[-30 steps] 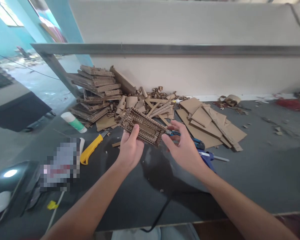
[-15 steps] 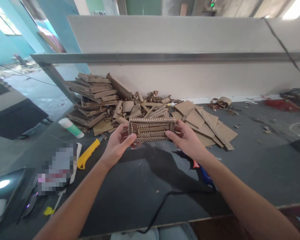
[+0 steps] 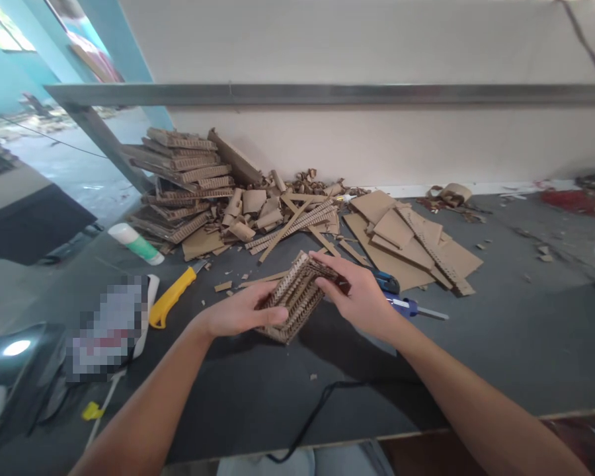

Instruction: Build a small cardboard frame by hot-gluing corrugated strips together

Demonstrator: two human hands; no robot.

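Note:
Between my hands is a small rectangular corrugated cardboard frame [image 3: 297, 297], tilted diagonally above the dark table [image 3: 218, 403]. My left hand [image 3: 245, 309] grips its lower left end, thumb on the near face. At the upper right end, my right hand [image 3: 354, 287] pinches the frame between thumb and fingers. Part of the frame's edges lies hidden behind the fingers. Just beyond my right hand are a blue-handled screwdriver [image 3: 406, 307] and a dark cutter [image 3: 387, 281]. Cardboard strips [image 3: 297, 228] lie behind the frame.
Stacked cardboard pieces [image 3: 183, 172] stand at the back left, beside rolled scraps [image 3: 252, 205]. Flat cardboard sheets [image 3: 406, 238] lie right of centre. On the left are a yellow-handled knife [image 3: 173, 297], a white-green tube [image 3: 136, 243] and a blurred device. A black cable [image 3: 322, 400] crosses the front.
The cardboard frame has turned from level to a steep diagonal and come lower and nearer. My left hand moved down with it. The view has tipped downward.

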